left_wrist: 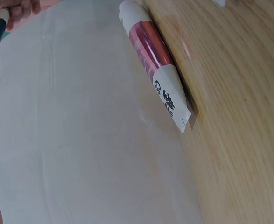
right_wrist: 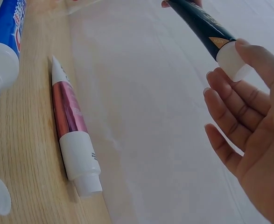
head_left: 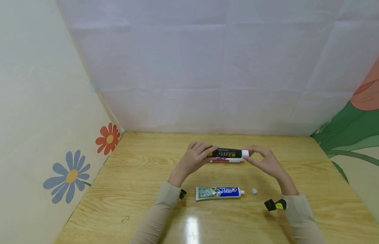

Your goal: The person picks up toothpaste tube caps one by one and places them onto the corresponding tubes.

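My left hand (head_left: 193, 158) grips a black toothpaste tube (head_left: 227, 153) by its tail end, holding it above the table. Thumb and forefinger of my right hand (right_wrist: 263, 116) pinch the white cap (right_wrist: 232, 61) at the tube's other end, while the remaining fingers are loosely bent. Beyond and below the black tube, a pink and white tube (left_wrist: 151, 49) lies on the tabletop, touched by neither hand. Nearer to me lies a green and blue toothpaste tube (head_left: 218, 192) with its nozzle bare. A small white cap (head_left: 254, 191) sits just right of that nozzle.
The wooden table (head_left: 140, 176) meets a pale sheet-covered wall (head_left: 220, 67) at its back edge. Walls with painted flowers (head_left: 71, 176) stand at both sides. A wrist camera (head_left: 275, 204) is strapped on the right sleeve.
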`<action>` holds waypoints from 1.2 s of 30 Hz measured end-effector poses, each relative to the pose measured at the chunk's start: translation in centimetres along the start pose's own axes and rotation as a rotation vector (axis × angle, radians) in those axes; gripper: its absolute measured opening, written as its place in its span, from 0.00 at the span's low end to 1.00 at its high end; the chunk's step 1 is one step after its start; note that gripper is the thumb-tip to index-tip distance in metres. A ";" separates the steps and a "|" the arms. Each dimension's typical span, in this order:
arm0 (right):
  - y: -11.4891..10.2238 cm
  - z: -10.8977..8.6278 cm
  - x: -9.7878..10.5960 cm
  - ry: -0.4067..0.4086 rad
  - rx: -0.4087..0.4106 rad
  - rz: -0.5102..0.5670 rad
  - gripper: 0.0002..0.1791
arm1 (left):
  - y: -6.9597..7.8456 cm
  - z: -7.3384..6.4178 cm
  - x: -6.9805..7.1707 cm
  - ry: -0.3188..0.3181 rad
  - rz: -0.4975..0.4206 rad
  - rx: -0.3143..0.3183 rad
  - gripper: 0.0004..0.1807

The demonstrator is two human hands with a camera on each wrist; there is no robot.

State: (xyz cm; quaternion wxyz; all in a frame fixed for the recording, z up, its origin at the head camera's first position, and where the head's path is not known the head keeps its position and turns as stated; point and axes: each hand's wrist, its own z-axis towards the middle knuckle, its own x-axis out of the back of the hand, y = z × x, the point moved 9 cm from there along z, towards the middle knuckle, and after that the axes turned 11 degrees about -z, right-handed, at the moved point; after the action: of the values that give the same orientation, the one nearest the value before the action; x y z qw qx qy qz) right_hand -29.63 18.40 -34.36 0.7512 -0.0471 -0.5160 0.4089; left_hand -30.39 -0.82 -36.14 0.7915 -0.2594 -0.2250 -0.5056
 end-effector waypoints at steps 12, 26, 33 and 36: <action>0.3 -0.1 -0.1 -0.011 -0.025 0.004 0.04 | 0.1 0.1 0.1 -0.001 -0.001 -0.005 0.24; -0.2 -0.1 0.4 -0.015 0.022 0.004 0.23 | 0.0 0.0 -0.1 -0.004 -0.007 0.002 0.25; -0.4 -0.1 0.9 0.014 0.045 -0.004 0.19 | -0.1 -0.1 0.0 -0.009 -0.004 0.012 0.29; -0.5 -0.1 0.9 0.014 0.045 0.008 0.18 | -0.2 -0.1 0.0 -0.010 -0.004 0.014 0.31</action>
State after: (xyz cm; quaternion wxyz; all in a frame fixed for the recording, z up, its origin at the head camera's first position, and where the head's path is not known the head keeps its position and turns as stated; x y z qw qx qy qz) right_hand -29.18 18.72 -33.51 0.7540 -0.0351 -0.5012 0.4232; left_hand -30.51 -0.95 -36.17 0.7912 -0.2557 -0.2330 -0.5043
